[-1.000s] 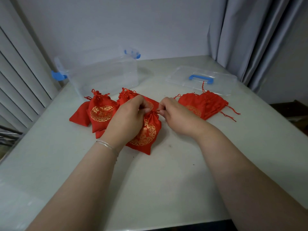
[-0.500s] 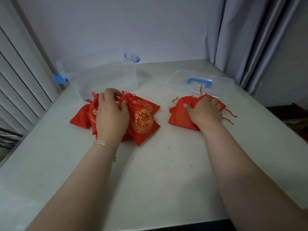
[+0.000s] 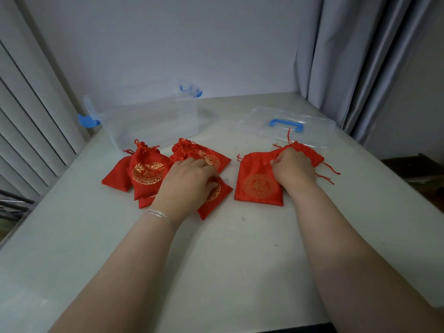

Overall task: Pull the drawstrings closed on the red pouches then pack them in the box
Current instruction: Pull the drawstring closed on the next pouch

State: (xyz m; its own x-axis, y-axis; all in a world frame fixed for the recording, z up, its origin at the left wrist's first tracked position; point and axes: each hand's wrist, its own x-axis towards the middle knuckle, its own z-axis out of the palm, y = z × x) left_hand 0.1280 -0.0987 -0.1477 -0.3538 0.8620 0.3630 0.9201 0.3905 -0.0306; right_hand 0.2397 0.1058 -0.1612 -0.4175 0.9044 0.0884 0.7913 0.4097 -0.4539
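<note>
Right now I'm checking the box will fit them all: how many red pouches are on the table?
At least 6, more may be hidden. Left cluster: plain one, upright one, one beneath, rear one, one under left hand. Right pile: top pouch.

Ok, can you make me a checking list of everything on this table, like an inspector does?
Surface: pale table, a few small dark specks.
Job's things: clear box with blue latches, open, no pouch inside; clear lid with blue handle lying flat beside it; pile of cinched pouches in front of the box; flat open pouch on the right pile, its drawstrings trailing right.
Clutter: nothing seen.
Hands: left hand lies on the left pile, its grip hidden; right hand pinches the flat pouch's top edge.
Cables: nothing seen.
Surroundings: plain wall behind, grey curtain at right, slatted panel at left.
</note>
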